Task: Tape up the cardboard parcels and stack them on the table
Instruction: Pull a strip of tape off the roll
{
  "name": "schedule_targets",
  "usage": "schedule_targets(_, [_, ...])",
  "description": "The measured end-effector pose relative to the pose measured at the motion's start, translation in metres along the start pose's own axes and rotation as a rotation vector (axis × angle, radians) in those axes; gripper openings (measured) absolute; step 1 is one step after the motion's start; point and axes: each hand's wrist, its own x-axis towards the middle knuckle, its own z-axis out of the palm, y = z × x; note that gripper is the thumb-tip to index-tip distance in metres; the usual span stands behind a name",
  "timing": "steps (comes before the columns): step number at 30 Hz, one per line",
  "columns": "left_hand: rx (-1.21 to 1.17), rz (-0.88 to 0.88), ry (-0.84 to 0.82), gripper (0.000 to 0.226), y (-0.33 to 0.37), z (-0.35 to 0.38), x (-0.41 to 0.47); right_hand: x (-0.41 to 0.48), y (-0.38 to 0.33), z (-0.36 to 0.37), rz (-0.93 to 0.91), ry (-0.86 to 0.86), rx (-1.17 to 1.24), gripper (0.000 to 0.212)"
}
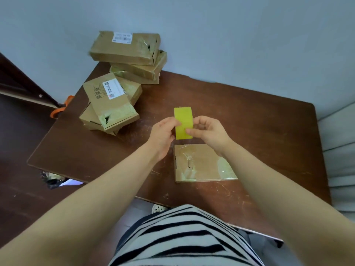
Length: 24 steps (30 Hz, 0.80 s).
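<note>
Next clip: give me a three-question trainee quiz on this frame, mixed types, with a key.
1. True or false: left hand and right hand both hold the yellow tape roll.
2. The lone flat parcel lies: A on the table; B on a pile; C on the floor.
3. Fill in: the piled parcels sit toward the table's far ___ corner.
Key: 1 true; 2 A; 3 left.
</note>
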Motion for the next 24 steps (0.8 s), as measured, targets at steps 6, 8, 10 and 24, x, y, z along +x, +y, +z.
schedule_targets(6, [-0.049,-0.019,0.063,0.023,0.014,0.001,0.001,-0.007,0.009,0.005,-0.126,0.01,-0.373,0.037])
schedule_targets(8, [-0.015,0.008,0.037,0.035,0.015,0.001,-0.003,-0.009,0.007,0.006,-0.081,-0.045,-0.256,0.028])
schedule_targets(10, [0.036,0.053,-0.002,0.03,0.014,0.001,-0.008,-0.01,0.001,0.009,-0.038,-0.063,-0.041,0.025])
schedule_targets(24, [0.932,0.71,0.025,0.036,0.024,-0.008,-0.006,-0.003,-0.014,0.008,-0.103,-0.043,-0.155,0.019])
